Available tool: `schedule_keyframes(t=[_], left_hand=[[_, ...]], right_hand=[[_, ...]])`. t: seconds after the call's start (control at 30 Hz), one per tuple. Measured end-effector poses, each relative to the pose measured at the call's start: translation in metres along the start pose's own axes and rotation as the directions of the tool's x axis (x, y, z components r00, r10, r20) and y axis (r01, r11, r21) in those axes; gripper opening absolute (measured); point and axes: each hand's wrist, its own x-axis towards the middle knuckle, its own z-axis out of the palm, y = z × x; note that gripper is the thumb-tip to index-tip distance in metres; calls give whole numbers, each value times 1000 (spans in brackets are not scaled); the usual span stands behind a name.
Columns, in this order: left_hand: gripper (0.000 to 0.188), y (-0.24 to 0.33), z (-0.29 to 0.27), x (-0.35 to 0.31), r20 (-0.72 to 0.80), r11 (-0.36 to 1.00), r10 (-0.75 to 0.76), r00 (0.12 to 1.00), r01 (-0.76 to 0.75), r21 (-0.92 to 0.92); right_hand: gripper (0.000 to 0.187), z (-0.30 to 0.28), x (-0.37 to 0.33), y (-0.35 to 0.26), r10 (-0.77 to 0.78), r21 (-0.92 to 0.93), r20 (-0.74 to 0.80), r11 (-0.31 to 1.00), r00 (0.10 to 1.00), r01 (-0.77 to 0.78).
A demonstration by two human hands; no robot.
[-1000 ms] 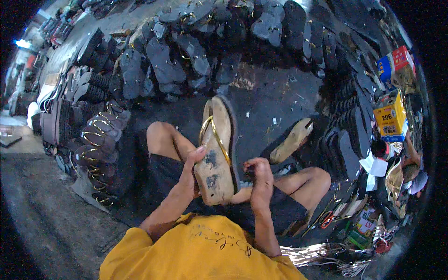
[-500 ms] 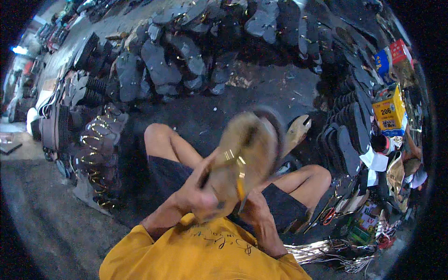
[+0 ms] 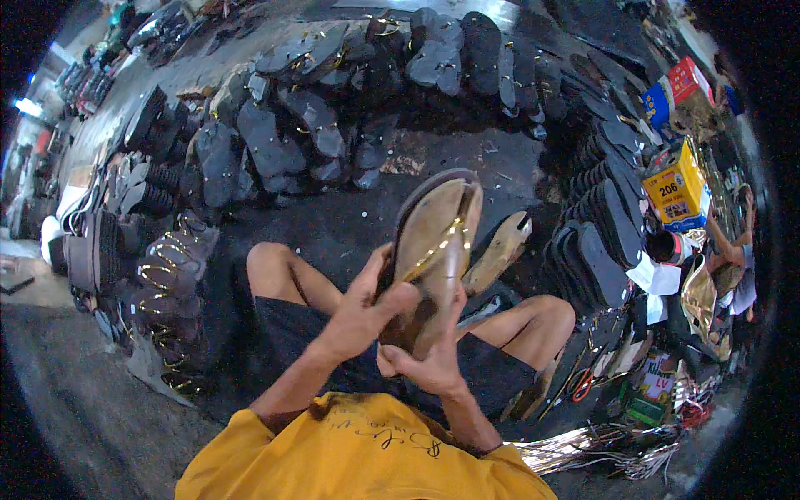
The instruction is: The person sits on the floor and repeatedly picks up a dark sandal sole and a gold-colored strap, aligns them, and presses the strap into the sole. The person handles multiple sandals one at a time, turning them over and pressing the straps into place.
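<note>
The person sits on the floor [image 3: 350, 225] with bare knees apart and holds a tan sandal [image 3: 433, 250] up over the lap, toe end pointing away. The left hand [image 3: 367, 304] is curled around the sandal's left edge near its middle, thumb pressed across the footbed, which steadies the sandal and keeps its upper face turned toward the eyes. The right hand [image 3: 425, 362] is closed around the heel end from below, fingers wrapped under the sole, so the weight rests there while the other hand controls the angle. A thin gold strap [image 3: 442, 246] runs slantwise across the footbed; held tilted like this, the strap and its attachment points sit in plain view.

A second tan sole [image 3: 500, 250] lies just beside the held one, on the floor past the right knee. Dark soles [image 3: 283, 142] are piled in overlapping rows along the far side of the floor, and more stand on edge in stacks [image 3: 600, 242] to the right, within arm's reach. Soles with gold straps [image 3: 162, 283] are heaped at the left. A yellow box [image 3: 677, 187] and a bundle of silvery strips [image 3: 600, 450] sit toward the right.
</note>
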Motion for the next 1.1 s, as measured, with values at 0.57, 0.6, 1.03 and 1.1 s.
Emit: schedule_keyframes(t=[0.57, 0.6, 1.03, 1.1], left_hand=[[40, -156, -10, -47, 408, 330, -584, 702, 665, -670], [42, -158, -7, -37, 376, 330, -585, 718, 635, -698], [42, -137, -135, 19, -320, 624, 479, 818, -61, 779], [34, -43, -145, 41, -357, 554, 138, 924, 227, 801]], right_hand=[[129, 11, -17, -33, -93, 96, 95, 992, 991, 84], [131, 7, -3, -31, -154, 13, 112, 988, 982, 153], [131, 40, -27, 8, 173, 208, 180, 955, 968, -209], [124, 23, -33, 4, 309, 238, 94, 916, 946, -322]])
